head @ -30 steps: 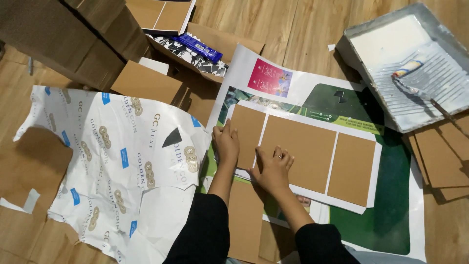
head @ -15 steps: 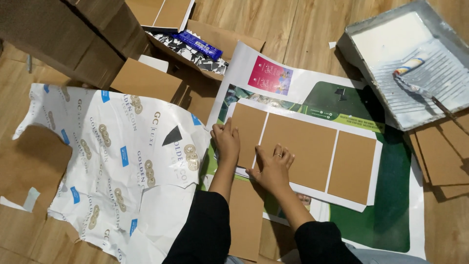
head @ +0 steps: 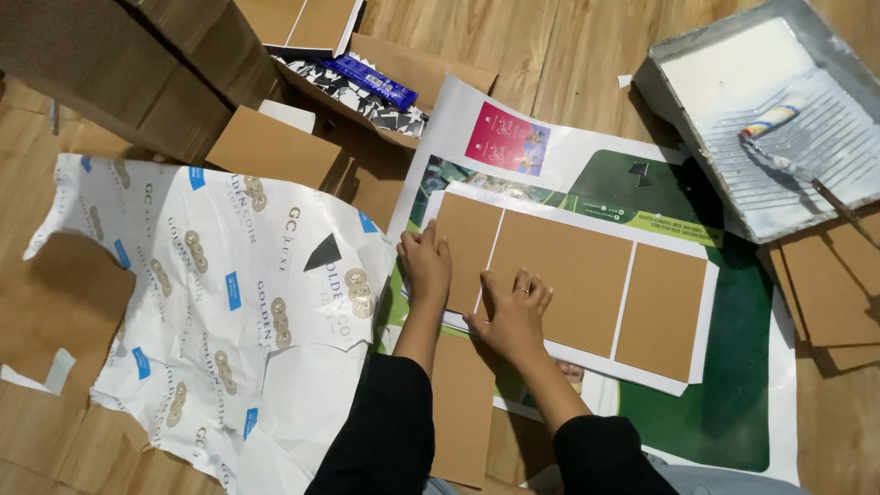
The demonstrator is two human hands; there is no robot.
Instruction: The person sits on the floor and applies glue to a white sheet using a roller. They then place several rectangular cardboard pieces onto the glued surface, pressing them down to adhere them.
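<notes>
Left hand [head: 427, 266]: flat, fingers together and extended, palm down on the narrow left brown board panel [head: 466, 253], at its outer edge; grasps nothing. Right hand [head: 514, 316]: flat, fingers spread, a ring on one finger, pressing the lower left corner of the wide middle brown board panel [head: 561, 280]; grasps nothing. Both forearms in black sleeves.

The two panels and a third, right brown board panel [head: 662, 312] lie side by side, narrow gaps between them, on a white sheet [head: 698, 344] whose border shows all round. The sheet rests on a large printed poster [head: 733, 403], green with a pink block at its upper edge.

Surface: wooden plank floor [head: 568, 55]. To the left, a wide crumpled white wrapping paper [head: 211, 312] with gold and blue marks, touching the poster's left edge. Upper left, large cardboard boxes [head: 119, 73]; beside them an open carton holding shiny foil scraps and a blue packet [head: 374, 81]. Upper right, a grey paint tray [head: 761, 101] with white liquid and a small roller [head: 775, 119] lying on its ribbed slope. Right edge, a stack of loose brown boards [head: 830, 284], near the tray.

Cut off or unclear: the tray's far corner, the boxes and the loose boards run out of frame; a brown board strip [head: 463, 403] lies partly beneath the person's arms; the poster's pictures are mostly covered.
</notes>
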